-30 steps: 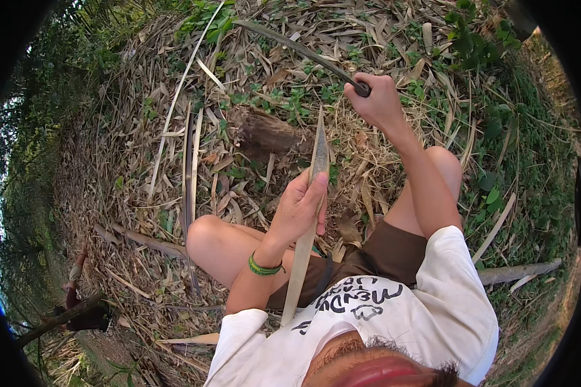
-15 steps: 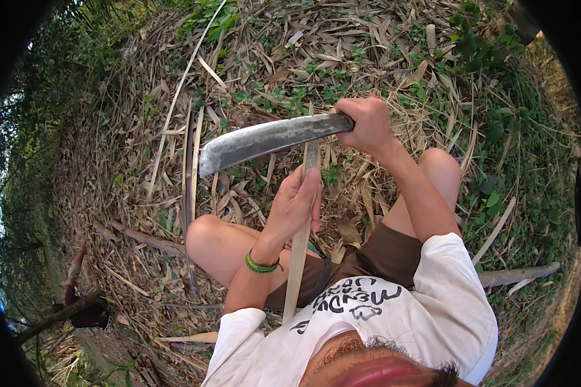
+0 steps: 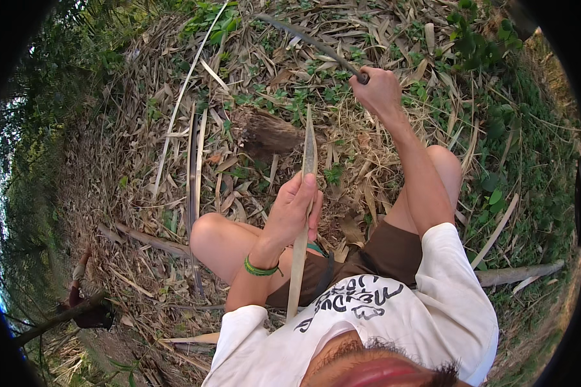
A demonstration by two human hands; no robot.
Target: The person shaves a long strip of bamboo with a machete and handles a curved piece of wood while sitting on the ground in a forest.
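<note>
Bamboo strip stands upright beside the stump, left hand wrapped around its middle. Right hand, fist closed on the machete, has lifted the blade back above the strip, ready for another chop.

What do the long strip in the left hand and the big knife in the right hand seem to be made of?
The strip, gripped by the left hand, looks like split bamboo: pale, dry and matte, narrowing to a point at its far end. The knife, raised in the right hand, seems to have a dull grey metal blade, long and slightly curved. Its handle is hidden in the fist, so its material cannot be told.
</note>
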